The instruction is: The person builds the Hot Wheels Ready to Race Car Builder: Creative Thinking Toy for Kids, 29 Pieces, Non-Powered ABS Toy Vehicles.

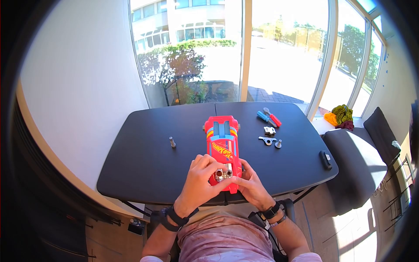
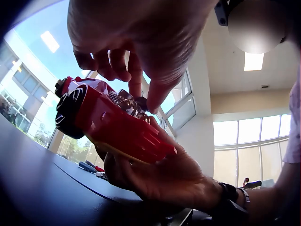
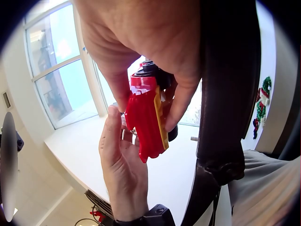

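The left hand (image 1: 200, 177) has its thumb and finger in a narrow pinch on the chrome engine (image 1: 224, 174) of the red toy car (image 1: 222, 148). The right hand (image 1: 254, 187) grips the car's body, fingers and thumb on opposite sides; the left wrist view shows its palm beneath the red shell.

The car is held tilted above the table (image 1: 144, 161), in front of the person, its engine end toward the body and its far end pointing at the window (image 1: 283, 65). Blue panels and yellow lettering show on top.

Left of the car, a small grey peg (image 1: 173, 143) lies apart on the table. To the right, a blue tool (image 1: 265, 118) and a red tool (image 1: 275, 121) lie close together. Nearer the person are a white part (image 1: 269, 130) and a flat grey part (image 1: 267, 141), with a second peg (image 1: 278, 144) just beside the latter. A black device (image 1: 325, 160) rests near the table's right edge.

Beyond that edge is a dark seat (image 1: 355, 163); yellow, green and maroon cloths (image 1: 342, 118) are piled beside the window. Both wrists wear dark straps.
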### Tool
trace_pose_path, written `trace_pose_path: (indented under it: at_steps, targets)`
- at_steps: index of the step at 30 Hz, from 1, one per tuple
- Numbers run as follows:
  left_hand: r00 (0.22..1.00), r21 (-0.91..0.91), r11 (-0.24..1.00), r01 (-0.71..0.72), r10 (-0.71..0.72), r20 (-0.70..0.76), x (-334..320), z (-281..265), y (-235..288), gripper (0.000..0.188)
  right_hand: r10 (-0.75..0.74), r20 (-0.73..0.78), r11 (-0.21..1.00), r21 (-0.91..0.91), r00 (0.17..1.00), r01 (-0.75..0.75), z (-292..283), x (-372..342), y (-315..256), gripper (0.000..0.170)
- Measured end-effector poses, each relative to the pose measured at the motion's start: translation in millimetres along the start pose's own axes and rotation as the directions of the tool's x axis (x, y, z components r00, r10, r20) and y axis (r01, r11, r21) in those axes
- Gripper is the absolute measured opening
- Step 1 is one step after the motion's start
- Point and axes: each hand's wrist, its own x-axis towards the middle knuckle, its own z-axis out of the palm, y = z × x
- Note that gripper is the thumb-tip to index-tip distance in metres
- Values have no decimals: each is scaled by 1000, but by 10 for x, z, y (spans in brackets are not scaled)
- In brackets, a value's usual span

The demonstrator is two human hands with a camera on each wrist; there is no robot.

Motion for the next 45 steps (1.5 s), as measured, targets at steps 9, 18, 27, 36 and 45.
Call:
trace_pose_path:
  at_steps: [9, 18, 27, 36, 45]
  targets:
    - [999, 26, 1000, 10, -11, 33, -3, 23, 19, 38, 0, 4, 1000, -1, 1000, 0, -35, 6, 20, 73]
    - [999, 59, 998, -16, 18, -31, -9, 61, -6, 38, 2, -2, 1000, -16, 1000, -2, 4, -1, -13, 72]
    - [999, 30, 1000, -10, 10, -31, 29, -1, 116, 36, -6, 9, 1000, -11, 1000, 6, -37, 6, 22, 72]
    - [995, 42, 998, -42, 46, -85, 41, 27, 123, 30, -14, 16, 1000, -12, 1000, 14, -57, 6, 38, 73]
    - [996, 17, 997, -79, 79, -41, -10, 56, 4, 28, -4, 6, 1000, -27, 1000, 4, -5, 4, 10, 73]
